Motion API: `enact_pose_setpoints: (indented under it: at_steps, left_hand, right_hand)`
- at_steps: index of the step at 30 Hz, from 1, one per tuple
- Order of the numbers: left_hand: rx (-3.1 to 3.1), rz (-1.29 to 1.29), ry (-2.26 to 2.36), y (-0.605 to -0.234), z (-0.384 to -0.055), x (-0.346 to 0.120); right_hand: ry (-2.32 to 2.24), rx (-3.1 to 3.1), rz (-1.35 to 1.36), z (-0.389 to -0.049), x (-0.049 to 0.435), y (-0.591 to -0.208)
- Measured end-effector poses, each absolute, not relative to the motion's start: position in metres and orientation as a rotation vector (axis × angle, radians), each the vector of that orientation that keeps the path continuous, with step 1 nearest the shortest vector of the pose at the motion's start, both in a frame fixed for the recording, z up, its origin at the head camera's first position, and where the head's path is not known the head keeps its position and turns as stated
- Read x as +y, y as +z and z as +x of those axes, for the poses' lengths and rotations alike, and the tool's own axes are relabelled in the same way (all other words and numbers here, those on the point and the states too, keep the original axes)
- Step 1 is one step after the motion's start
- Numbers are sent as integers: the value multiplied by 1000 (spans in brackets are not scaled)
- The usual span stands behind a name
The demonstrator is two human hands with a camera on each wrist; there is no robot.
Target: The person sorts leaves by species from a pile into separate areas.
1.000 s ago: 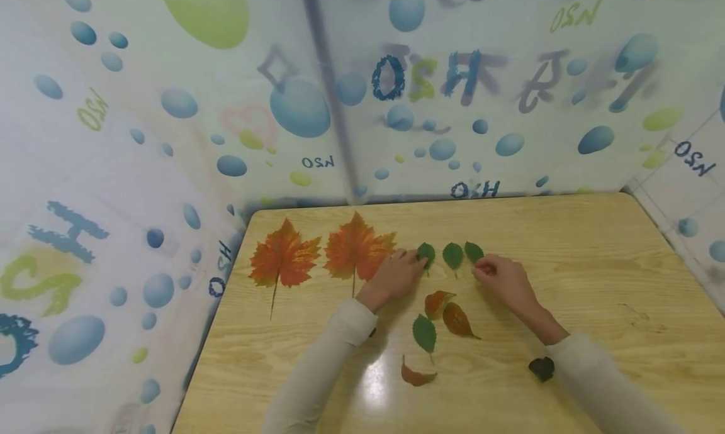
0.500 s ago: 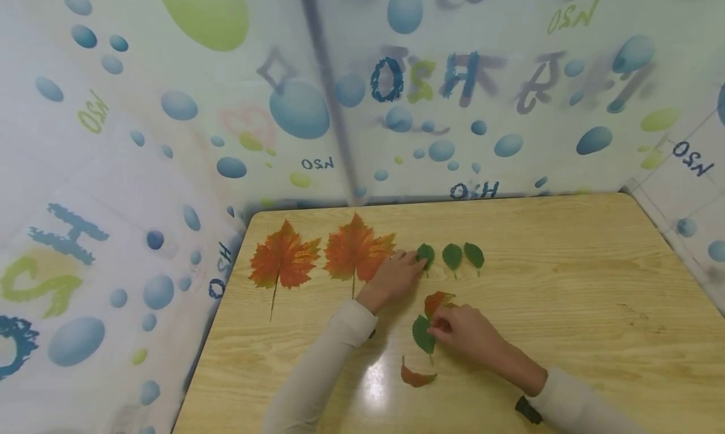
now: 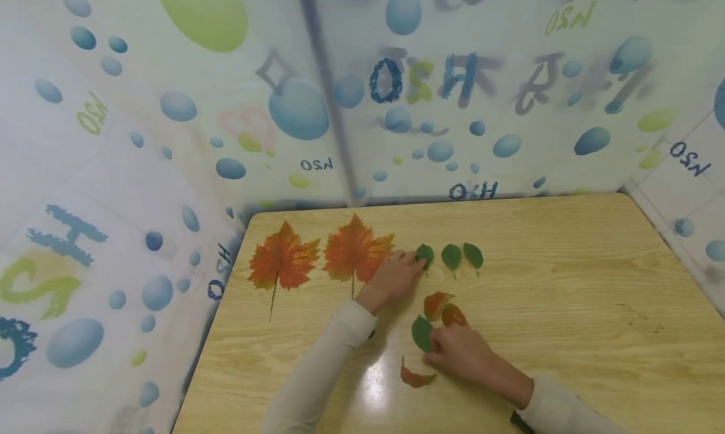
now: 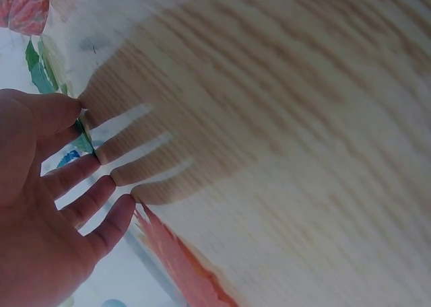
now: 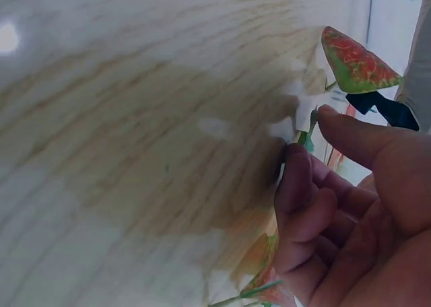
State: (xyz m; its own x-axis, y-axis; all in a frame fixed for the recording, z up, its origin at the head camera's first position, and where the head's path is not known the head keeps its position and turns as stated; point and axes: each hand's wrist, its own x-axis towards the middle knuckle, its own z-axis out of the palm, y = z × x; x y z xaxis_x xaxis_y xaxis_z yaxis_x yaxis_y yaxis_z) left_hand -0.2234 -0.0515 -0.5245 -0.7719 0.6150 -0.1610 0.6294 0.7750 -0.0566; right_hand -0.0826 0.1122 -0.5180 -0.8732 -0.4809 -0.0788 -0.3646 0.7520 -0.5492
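My left hand [image 3: 392, 278] rests on the table, its fingertips at a small green leaf [image 3: 424, 255]. Spread, slightly bent fingers [image 4: 87, 202] show in the left wrist view. Two more green leaves stand in a row with it, a middle one [image 3: 451, 256] and a right one [image 3: 473, 255]. My right hand [image 3: 467, 355] is low over another green leaf [image 3: 421, 333], covering its lower right side and stem. In the right wrist view its thumb [image 5: 343, 128] and index finger are apart, with a green edge between them. Red-brown leaves [image 3: 436, 304] [image 3: 454, 315] lie just above that hand.
Two big orange maple leaves [image 3: 283, 256] [image 3: 352, 248] with dark stems lie at the back left of the wooden table [image 3: 566, 258]. A curled red leaf [image 3: 416, 377] lies nearer the front. Bubble-patterned curtains [image 3: 510, 163] stand along the back and sides.
My right hand has left the right end of the green row and come down and leftward to the lower green leaf, then slid toward its stem. My left hand has stayed in place.
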Motion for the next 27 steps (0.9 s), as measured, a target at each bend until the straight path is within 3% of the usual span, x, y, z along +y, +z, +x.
enact_pose_setpoints:
  at_steps: [20, 27]
  left_hand:
    - [2835, 1027, -183, -526, -223, -52]
    - [2841, 1032, -206, -525, -223, -53]
  right_hand:
    - [-611, 2817, -659, -81, 110, -513]
    - [-763, 2700, -710, -91, 130, -481]
